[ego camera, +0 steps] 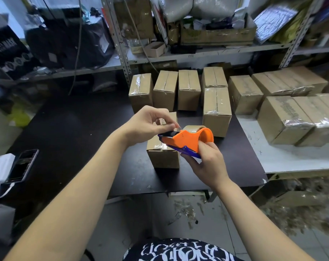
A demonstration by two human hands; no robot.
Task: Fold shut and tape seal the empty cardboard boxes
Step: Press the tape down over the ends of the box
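A phone (24, 165) lies on the black table (75, 129), well to the left of the left hand (148, 123), beside a white object (1, 169). Metal shelving (122, 53) stands beyond both hands. Scraps (186, 210) litter the floor below the right hand (207, 162).

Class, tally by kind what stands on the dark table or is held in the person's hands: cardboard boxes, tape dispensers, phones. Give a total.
Cardboard box: 6
Tape dispenser: 1
Phone: 1
Total: 8

A packing stockroom: taped cardboard boxes (217, 110) crowd the dark table's (75, 129) far edge below cluttered metal shelving (197, 51).
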